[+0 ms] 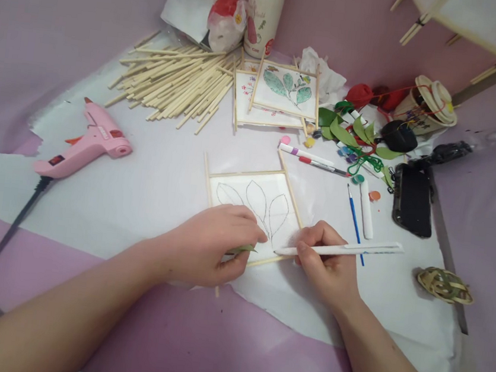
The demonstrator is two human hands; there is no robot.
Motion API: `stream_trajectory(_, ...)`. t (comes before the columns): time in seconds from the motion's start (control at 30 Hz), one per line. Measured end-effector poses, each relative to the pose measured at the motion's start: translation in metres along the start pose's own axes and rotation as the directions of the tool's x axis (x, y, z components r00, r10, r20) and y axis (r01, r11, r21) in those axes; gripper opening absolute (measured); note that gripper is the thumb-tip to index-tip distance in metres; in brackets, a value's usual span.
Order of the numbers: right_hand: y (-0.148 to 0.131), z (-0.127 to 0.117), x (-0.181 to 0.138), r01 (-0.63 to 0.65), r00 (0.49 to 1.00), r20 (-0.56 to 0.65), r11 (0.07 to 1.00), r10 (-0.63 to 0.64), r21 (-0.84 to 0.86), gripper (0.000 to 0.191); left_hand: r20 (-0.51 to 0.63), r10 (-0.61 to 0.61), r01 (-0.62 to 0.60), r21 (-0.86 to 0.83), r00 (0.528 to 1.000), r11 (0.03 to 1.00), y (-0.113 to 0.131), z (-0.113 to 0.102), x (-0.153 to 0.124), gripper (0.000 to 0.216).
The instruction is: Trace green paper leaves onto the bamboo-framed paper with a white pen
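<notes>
A white sheet (254, 188) with three leaf outlines and stems drawn on it lies in a frame of thin wooden sticks (249, 173). My left hand (219, 239) rests over the sheet's lower left, its fingers curled around a green leaf (243, 249) of which only the tip shows. In my right hand (326, 260) is a white pen (352, 250), gripped near its point. The pen's tip touches or nearly touches the paper just below the drawn stems.
A pink glue gun (84, 146) lies left. Behind are loose wooden sticks (174, 82), a framed leaf painting (286, 89) and a white bottle (264, 15). To the right are markers (307, 154), a blue paintbrush (354, 216), a phone (413, 200) and a small woven piece (444, 285).
</notes>
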State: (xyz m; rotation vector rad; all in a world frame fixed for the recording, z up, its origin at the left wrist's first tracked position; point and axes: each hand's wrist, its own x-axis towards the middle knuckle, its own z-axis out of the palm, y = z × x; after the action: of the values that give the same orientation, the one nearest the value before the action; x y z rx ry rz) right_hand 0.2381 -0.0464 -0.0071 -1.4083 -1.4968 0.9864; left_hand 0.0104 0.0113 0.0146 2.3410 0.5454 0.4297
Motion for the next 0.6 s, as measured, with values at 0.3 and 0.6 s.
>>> stream_trajectory(0.3, -0.0022, 0.0012, 0.0009, 0.004, 1.0, 0.004, 1.0, -0.004, -0.021, 0.017, 0.004, -0.011, 0.011, 0.001, 1.0, 1.0, -0.0003, 0.0008, 0.001, 0.029)
stream_trajectory(0.6, -0.0024, -0.0011, 0.0016, -0.014, 1.0, 0.026, 1.0, 0.013, 0.019, 0.019, 0.003, -0.009, 0.009, 0.013, 1.0, 1.0, 0.0003, 0.0001, 0.0011, 0.029)
